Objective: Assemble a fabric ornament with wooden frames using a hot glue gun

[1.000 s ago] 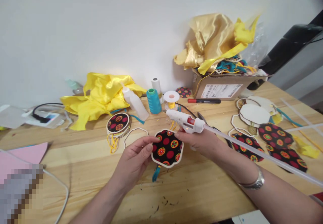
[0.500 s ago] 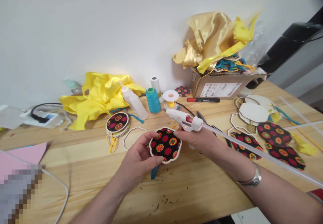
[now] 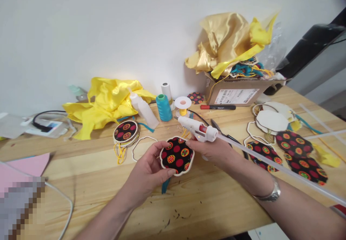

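Observation:
Between my hands is a scalloped, pale-rimmed ornament [image 3: 177, 156] faced with black fabric in red and orange flower patterns. My left hand [image 3: 151, 169] grips its left and lower edge, thumb on the front. A teal ribbon [image 3: 165, 185] hangs from beneath it. My right hand [image 3: 208, 150] is closed around a white hot glue gun [image 3: 198, 129], and its thumb tip touches the ornament's upper right edge. The gun's nozzle points up and left, away from the fabric. A long translucent glue stick [image 3: 259, 158] runs out of its back. A thin scalloped outline frame [image 3: 139, 148] lies just behind my left hand.
Behind stand a teal thread cone [image 3: 164, 108], a white squeeze bottle [image 3: 144, 110] and a yellow-thread spool [image 3: 183, 105]. Yellow satin [image 3: 105, 103] lies left; a cardboard box [image 3: 232, 92] of fabric stands back right. Patterned fabric pieces [image 3: 294, 144] and white scalloped blanks [image 3: 271, 120] lie right.
Almost nothing differs. Both hands keep their hold on the ornament and the glue gun, with only a very slight shift.

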`<state>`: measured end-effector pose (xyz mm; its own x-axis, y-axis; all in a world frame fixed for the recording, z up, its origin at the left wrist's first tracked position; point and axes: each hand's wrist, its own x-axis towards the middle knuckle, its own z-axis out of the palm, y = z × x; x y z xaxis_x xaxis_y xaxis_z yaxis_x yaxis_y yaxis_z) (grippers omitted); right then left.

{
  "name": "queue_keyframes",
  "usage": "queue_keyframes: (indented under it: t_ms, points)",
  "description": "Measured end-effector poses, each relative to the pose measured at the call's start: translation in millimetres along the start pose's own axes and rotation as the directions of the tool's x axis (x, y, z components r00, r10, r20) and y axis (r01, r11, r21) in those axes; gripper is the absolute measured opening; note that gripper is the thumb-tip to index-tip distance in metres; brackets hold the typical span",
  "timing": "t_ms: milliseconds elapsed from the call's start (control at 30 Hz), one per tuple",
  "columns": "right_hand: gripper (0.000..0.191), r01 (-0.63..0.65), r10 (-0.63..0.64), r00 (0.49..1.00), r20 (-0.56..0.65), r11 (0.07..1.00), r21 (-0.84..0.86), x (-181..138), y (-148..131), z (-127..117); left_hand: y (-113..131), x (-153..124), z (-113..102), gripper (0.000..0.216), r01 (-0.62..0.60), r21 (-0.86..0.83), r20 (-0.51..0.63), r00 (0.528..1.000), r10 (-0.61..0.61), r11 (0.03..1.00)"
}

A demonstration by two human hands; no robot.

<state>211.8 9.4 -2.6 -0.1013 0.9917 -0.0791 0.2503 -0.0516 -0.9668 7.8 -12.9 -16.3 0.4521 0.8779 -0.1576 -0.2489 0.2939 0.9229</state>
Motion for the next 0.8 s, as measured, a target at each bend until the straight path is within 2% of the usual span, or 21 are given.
queue_keyframes:
  t_ms: [300,500,800]
  points:
    - [0.019,0.007,-0.007,1.000,0.020,1.000,0.027,-0.7,-3.7,0.1,0.6,-1.2,0.1,0.049,0.002,0.002,-0.015,1.000,-0.002,1.000]
    - [0.016,-0.038,0.038,0.999,-0.003,0.999,0.007,-1.5,-0.9,0.6,2.3,-0.8,1.8,0.048,0.006,-0.012,-0.036,0.999,-0.007,1.000]
    - [0.019,-0.032,0.032,0.999,0.009,0.997,0.075,-1.9,0.6,1.2,0.1,-1.0,1.4,0.049,0.021,-0.057,-0.054,0.998,-0.024,0.998]
